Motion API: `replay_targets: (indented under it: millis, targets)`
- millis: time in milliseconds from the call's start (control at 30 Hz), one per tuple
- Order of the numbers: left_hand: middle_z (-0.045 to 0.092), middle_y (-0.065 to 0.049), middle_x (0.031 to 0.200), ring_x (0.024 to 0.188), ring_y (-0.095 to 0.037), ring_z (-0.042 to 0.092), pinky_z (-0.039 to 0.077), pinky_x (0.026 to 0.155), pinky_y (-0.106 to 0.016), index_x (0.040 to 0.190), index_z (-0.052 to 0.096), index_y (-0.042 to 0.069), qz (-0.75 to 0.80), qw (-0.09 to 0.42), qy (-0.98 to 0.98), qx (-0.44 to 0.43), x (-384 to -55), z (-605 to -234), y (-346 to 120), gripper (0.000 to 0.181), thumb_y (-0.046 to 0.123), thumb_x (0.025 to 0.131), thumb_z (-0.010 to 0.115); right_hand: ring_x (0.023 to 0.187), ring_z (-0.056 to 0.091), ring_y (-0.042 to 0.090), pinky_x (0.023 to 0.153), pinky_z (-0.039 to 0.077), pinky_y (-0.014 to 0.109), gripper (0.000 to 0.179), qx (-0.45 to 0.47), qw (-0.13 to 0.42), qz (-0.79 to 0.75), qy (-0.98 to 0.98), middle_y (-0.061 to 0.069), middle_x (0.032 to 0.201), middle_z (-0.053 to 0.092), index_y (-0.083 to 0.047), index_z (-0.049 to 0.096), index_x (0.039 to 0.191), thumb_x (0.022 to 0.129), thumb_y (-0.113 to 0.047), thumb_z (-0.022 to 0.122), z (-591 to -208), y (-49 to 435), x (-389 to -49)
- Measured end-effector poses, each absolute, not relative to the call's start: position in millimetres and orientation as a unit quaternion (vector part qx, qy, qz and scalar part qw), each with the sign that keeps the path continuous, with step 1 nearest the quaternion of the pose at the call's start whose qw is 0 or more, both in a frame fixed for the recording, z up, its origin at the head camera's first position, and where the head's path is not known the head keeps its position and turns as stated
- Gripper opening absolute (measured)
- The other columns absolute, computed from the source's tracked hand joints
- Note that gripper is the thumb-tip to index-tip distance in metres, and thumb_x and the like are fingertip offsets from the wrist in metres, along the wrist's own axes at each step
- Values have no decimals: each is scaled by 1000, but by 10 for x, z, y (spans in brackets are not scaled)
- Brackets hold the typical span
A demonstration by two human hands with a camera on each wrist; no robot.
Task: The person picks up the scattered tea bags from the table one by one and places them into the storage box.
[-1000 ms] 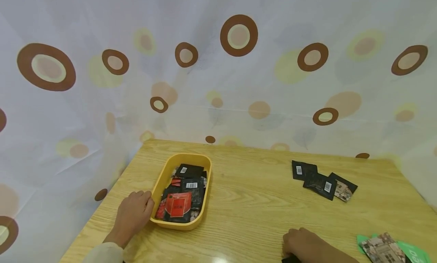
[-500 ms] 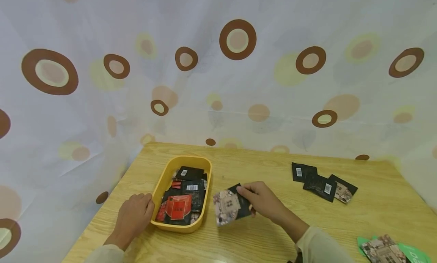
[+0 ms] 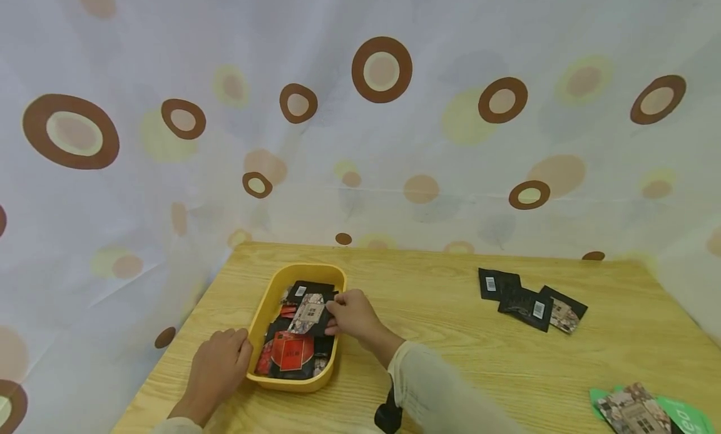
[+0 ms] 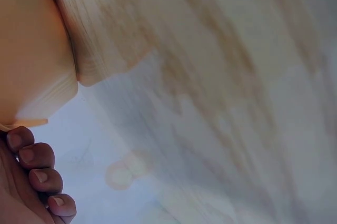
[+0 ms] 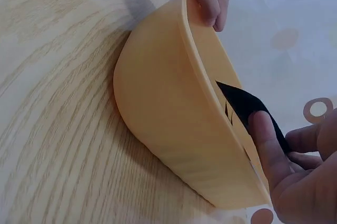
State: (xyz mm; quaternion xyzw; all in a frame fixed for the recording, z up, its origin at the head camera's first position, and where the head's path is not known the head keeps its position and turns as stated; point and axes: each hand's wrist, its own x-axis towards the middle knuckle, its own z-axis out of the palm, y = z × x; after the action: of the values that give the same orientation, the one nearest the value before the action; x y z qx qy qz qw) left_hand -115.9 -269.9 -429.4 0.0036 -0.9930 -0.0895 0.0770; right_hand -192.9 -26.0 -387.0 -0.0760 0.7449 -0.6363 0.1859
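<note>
A yellow plastic bin [image 3: 293, 386] stands at the left of the table with several black and red sachets in it. My left hand [image 3: 218, 366] grips its near-left rim, the fingers curled over the edge, as the right wrist view also shows. Between thumb and fingers, my right hand [image 3: 356, 318] pinches a black sachet [image 3: 308, 314] with a mosaic-like beige print, held tilted over the bin's contents. Edge-on, the same sachet [image 5: 239, 100] appears dark just above the rim in the right wrist view. A red sachet [image 3: 291, 352] lies on top near the bin's front end.
Two black sachets [image 3: 526, 305] and a printed one [image 3: 565, 314] overlap at the back right of the wooden table [image 3: 428, 290]. At the front right, another printed sachet [image 3: 633, 412] lies on green packets [image 3: 690, 415]. A dotted curtain [image 3: 439, 139] surrounds the table's back and sides.
My right hand has come from the table's front edge, lifting the printed sachet leftward and over the bin. The left hand has stayed on the rim.
</note>
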Motion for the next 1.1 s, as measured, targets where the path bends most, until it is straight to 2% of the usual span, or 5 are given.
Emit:
replay_targets:
  millis: [133,267,400,600,1100]
  targets:
    - [41,0,63,60,-16,38,30,56,-30,70,45,15,-93,74,-993,1,-1176,-4298,-2683,30,16,100,44,90,72,31,80,60,33,22,-99,199,-637,738,35,119,60,18,57,111,101,1,46,-3894,-285,-1936]
    - [40,0,62,59,-16,37,30,56,-29,68,43,15,-98,82,-992,-7,-1183,-4290,-2678,31,15,99,45,131,54,43,100,53,40,53,-162,221,-629,727,38,151,35,15,26,149,102,1,43,-3923,-130,-1913]
    - [38,1,60,57,-16,35,29,55,-28,67,42,15,-95,96,-991,-17,-1185,-4272,-2687,33,14,99,45,135,51,42,103,52,39,51,-237,221,-589,740,33,149,42,11,32,149,102,-4,47,-3880,132,-1860]
    - [36,1,59,55,-15,33,28,53,-27,66,42,15,-90,117,-988,-34,-1249,-4230,-2688,33,13,99,45,99,70,20,83,55,22,33,-347,214,-455,792,22,117,69,5,62,128,99,-10,58,-3713,614,-1774]
    - [34,0,58,54,-16,31,27,54,-28,65,40,15,-106,137,-984,-44,-1274,-4143,-2705,35,12,99,43,90,66,3,72,54,24,25,-415,151,-205,874,1,105,73,-8,70,115,93,-20,68,-3789,1345,-1225]
